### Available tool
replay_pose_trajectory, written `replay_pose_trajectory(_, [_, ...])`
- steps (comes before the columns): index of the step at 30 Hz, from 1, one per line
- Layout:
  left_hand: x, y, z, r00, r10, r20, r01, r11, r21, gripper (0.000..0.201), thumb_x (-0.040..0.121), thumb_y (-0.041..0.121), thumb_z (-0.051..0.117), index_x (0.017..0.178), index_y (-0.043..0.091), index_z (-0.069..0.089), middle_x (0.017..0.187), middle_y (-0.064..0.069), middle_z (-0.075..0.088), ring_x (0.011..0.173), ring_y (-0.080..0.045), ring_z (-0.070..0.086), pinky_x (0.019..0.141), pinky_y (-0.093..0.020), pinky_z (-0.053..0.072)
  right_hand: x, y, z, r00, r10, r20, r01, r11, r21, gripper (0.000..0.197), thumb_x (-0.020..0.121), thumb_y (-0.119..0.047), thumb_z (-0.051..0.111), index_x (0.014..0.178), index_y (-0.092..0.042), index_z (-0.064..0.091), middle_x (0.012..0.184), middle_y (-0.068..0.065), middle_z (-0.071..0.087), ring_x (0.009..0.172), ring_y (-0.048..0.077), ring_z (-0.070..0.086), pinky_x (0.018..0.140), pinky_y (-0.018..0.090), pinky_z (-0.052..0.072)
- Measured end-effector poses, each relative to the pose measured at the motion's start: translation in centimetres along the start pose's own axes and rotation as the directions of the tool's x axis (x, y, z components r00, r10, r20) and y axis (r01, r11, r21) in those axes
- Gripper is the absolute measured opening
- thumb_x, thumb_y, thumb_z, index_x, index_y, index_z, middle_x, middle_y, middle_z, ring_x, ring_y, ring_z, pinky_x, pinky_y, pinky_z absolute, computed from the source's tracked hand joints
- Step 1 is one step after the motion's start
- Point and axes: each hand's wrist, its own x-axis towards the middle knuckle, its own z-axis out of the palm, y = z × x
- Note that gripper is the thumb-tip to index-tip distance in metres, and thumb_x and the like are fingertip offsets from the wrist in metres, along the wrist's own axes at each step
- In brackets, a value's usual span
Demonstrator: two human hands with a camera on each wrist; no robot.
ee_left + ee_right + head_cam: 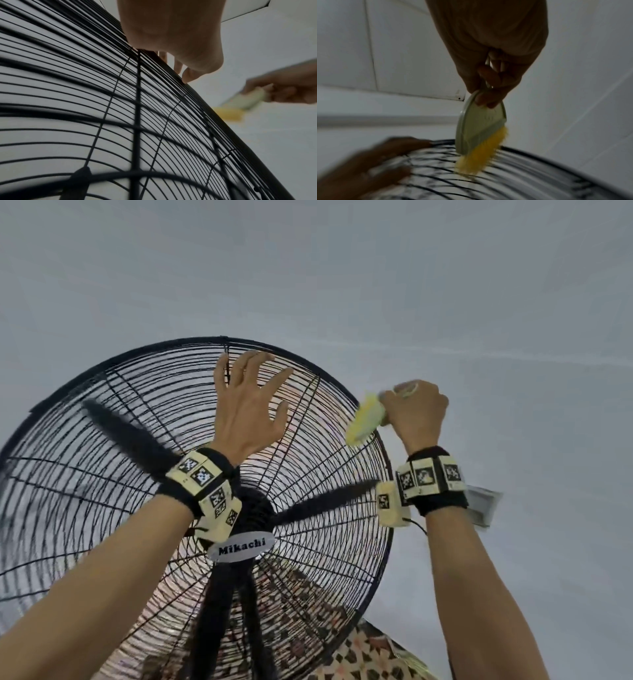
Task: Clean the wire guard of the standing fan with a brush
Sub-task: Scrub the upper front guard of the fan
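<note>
The big black wire guard (113, 412) of the standing fan fills the lower left of the head view. The fan is seen from low down, with the pale ceiling (376, 268) behind it. In the middle of the guard sits a white badge (241, 549) that reads "Mikachi". Dark fan blades (126, 433) show through the wires, and they look fuzzy.

The left hand (246, 402) is up near the top of the guard. Its fingers are spread wide and fairly straight. The left wrist view shows the fingertips (187, 77) reaching over the thick outer rim (223, 115) of the guard. This hand and arm cover part of the wires and the middle of the fan.

The right hand (416, 412) is curled round the handle of a brush (364, 419). The brush has a pale green body and yellow bristles (477, 152). It is at the upper right edge of the guard, well apart from the left hand. In the right wrist view the bristles lie against the wires just inside the rim. The brush looks blurry.

Both wrists wear black bands with cream blocks that have black and white square marks (202, 474). At the bottom right is a cloth with a brown and cream pattern (370, 659). A white panel (412, 54) hangs on the wall behind the brush.
</note>
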Motion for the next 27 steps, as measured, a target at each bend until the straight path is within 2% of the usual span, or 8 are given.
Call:
replay_pose_trajectory(2, [0.0, 0.5, 0.0, 1.0, 0.004, 0.003, -0.004, 1.0, 0.005, 0.056, 0.089, 0.04, 0.057, 0.143, 0.027, 0.06, 0.15, -0.009, 0.049, 0.146, -0.031, 0.038, 0.124, -0.064, 0.01, -0.5, -2.5, 0.3, 0.998, -0.059, -0.023, 0.062, 0.987, 0.149, 0.024, 0.085, -0.028, 0.075, 0.104, -0.015, 0.078, 0.088, 0.0, 0.078, 0.08, 0.015, 0.074, 0.069, -0.004, 0.036])
replay_pose_trajectory(5, [0.0, 0.3, -0.1, 1.0, -0.001, 0.006, 0.001, 1.0, 0.009, 0.057, 0.089, 0.04, 0.058, 0.145, 0.028, 0.059, 0.151, -0.009, 0.048, 0.147, -0.031, 0.037, 0.125, -0.061, 0.007, -0.4, -4.8, 1.9, 0.996, -0.077, -0.038, 0.085, 0.953, 0.292, 0.021, 0.079, -0.027, 0.078, 0.097, -0.017, 0.077, 0.079, -0.005, 0.075, 0.071, 0.012, 0.072, 0.069, 0.007, 0.05])
replay_pose_trajectory(8, [-0.1, -0.3, -0.1, 1.0, -0.006, 0.007, 0.006, 1.0, 0.009, 0.058, 0.089, 0.04, 0.059, 0.145, 0.028, 0.059, 0.151, -0.008, 0.048, 0.147, -0.03, 0.037, 0.126, -0.06, 0.007, 0.3, -3.0, 1.8, 0.999, 0.023, -0.033, -0.014, 0.969, 0.248, 0.019, 0.078, -0.028, 0.079, 0.093, -0.015, 0.078, 0.08, -0.003, 0.074, 0.08, 0.019, 0.073, 0.078, 0.02, 0.053])
replay_pose_trajectory(11, [-0.1, -0.5, -0.1, 1.0, -0.003, 0.021, 0.003, 1.0, 0.003, 0.058, 0.088, 0.04, 0.058, 0.145, 0.027, 0.059, 0.151, -0.008, 0.048, 0.148, -0.03, 0.036, 0.125, -0.061, 0.009, 0.5, 0.4, 0.1, 0.994, 0.105, -0.038, -0.102, 0.992, 0.077, 0.021, 0.08, -0.031, 0.077, 0.089, -0.012, 0.08, 0.089, 0.006, 0.077, 0.091, 0.026, 0.072, 0.079, 0.021, 0.047])
replay_pose_trajectory(14, [-0.1, 0.0, -0.2, 1.0, -0.009, 0.027, 0.009, 1.0, 0.01, 0.058, 0.088, 0.04, 0.058, 0.144, 0.026, 0.06, 0.151, -0.009, 0.048, 0.148, -0.031, 0.036, 0.124, -0.063, 0.01, 0.2, -0.3, -0.2, 0.997, 0.06, -0.038, -0.052, 0.981, 0.188, 0.022, 0.079, -0.033, 0.073, 0.089, -0.014, 0.079, 0.083, 0.001, 0.074, 0.084, 0.021, 0.072, 0.079, 0.016, 0.051])
replay_pose_trajectory(18, [-0.2, 0.2, -0.3, 1.0, -0.008, 0.018, 0.009, 1.0, -0.005, 0.057, 0.088, 0.039, 0.059, 0.144, 0.027, 0.059, 0.151, -0.009, 0.048, 0.148, -0.032, 0.036, 0.124, -0.063, 0.011, -0.1, -4.0, 1.9, 0.998, -0.02, -0.053, 0.042, 0.898, 0.437, 0.005, 0.086, -0.027, 0.074, 0.089, -0.024, 0.077, 0.084, -0.004, 0.077, 0.08, 0.018, 0.074, 0.083, 0.039, 0.061])
replay_pose_trajectory(24, [-0.2, -0.3, -0.4, 0.999, -0.019, 0.035, 0.019, 1.0, -0.003, 0.058, 0.088, 0.04, 0.059, 0.144, 0.027, 0.059, 0.151, -0.009, 0.048, 0.149, -0.031, 0.035, 0.124, -0.063, 0.011, 1.0, 0.8, 0.3, 1.0, -0.019, -0.009, 0.019, 1.0, -0.002, 0.028, 0.09, -0.031, 0.066, 0.089, -0.004, 0.074, 0.091, 0.012, 0.073, 0.081, 0.026, 0.064, 0.072, 0.026, 0.035])
replay_pose_trajectory(27, [-0.2, 0.0, -0.4, 0.999, -0.018, 0.041, 0.018, 1.0, -0.004, 0.058, 0.088, 0.04, 0.057, 0.144, 0.026, 0.059, 0.151, -0.01, 0.048, 0.149, -0.032, 0.035, 0.124, -0.063, 0.01, 1.4, 1.0, -1.0, 0.998, -0.056, 0.005, 0.056, 0.996, -0.062, 0.024, 0.093, -0.027, 0.066, 0.076, -0.009, 0.067, 0.075, 0.008, 0.064, 0.081, 0.034, 0.068, 0.075, 0.033, 0.042])
